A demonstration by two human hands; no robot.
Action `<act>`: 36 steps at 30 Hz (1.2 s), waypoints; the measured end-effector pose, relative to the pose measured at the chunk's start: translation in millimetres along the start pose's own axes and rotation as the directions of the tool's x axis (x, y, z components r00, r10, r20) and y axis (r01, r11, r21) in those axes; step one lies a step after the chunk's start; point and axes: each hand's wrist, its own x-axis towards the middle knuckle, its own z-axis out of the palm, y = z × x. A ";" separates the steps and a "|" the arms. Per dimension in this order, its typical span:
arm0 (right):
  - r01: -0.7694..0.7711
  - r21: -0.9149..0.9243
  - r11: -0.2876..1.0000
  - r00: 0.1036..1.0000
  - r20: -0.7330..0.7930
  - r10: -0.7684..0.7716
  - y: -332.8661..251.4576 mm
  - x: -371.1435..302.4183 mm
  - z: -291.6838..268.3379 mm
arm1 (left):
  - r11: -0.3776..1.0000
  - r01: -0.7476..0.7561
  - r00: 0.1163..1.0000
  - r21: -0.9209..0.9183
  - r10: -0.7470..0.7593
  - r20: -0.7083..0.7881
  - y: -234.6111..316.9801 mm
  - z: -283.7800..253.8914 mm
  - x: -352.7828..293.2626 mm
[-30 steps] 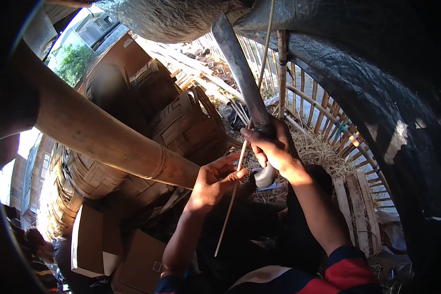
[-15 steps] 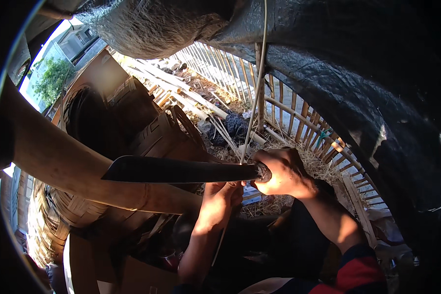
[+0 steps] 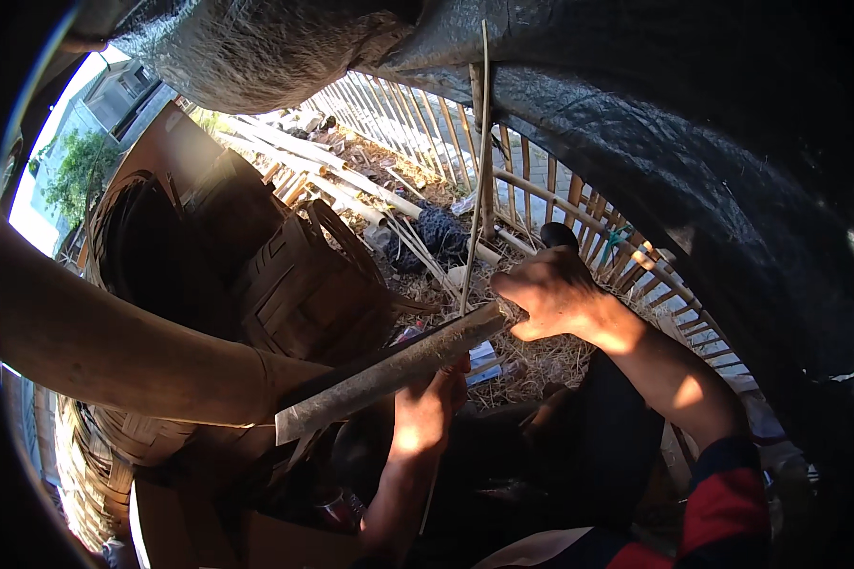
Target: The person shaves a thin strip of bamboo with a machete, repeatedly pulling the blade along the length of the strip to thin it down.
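My right hand [image 3: 555, 292] is closed around the handle of a machete [image 3: 394, 370]. Its broad blade points left and slants down toward me, with light on its flat side. A thin bamboo strip [image 3: 478, 190] stands nearly upright and runs down behind the blade. Below the blade, my left hand [image 3: 425, 408] is closed on that strip; the blade partly hides its fingertips. Where blade and strip cross, I cannot tell whether they touch. The strip's lower end shows as a thin line beside my left forearm.
A thick bamboo pole [image 3: 152, 356] crosses at left, close to the blade. Woven bamboo baskets [image 3: 299, 284] lie behind it. Farther off are cut bamboo poles [image 3: 351, 180], dark rocks [image 3: 441, 232] and a slatted bamboo fence [image 3: 550, 194]. Dark plastic sheeting [image 3: 674, 171] hangs overhead and right.
The machete has rotated from level to slanting, its tip lower and its flat side turned to the light. My right hand has risen slightly. My left hand keeps its grip on the strip.
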 end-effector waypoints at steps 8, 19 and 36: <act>-0.302 0.036 0.953 0.953 0.022 0.301 35.7 -6.8 -12.1 | 0.995 0.023 0.995 -0.095 -0.013 0.100 0.5 -5.6 -4.5; -0.015 0.093 0.996 0.994 0.108 0.005 23.3 -21.7 0.1 | 0.995 0.055 0.994 -0.080 -0.047 0.095 -22.3 1.8 0.2; -0.365 0.025 0.931 0.928 -0.076 0.366 60.0 -28.1 -5.1 | 0.995 -0.022 0.997 -0.095 0.028 0.067 -7.1 4.3 -8.0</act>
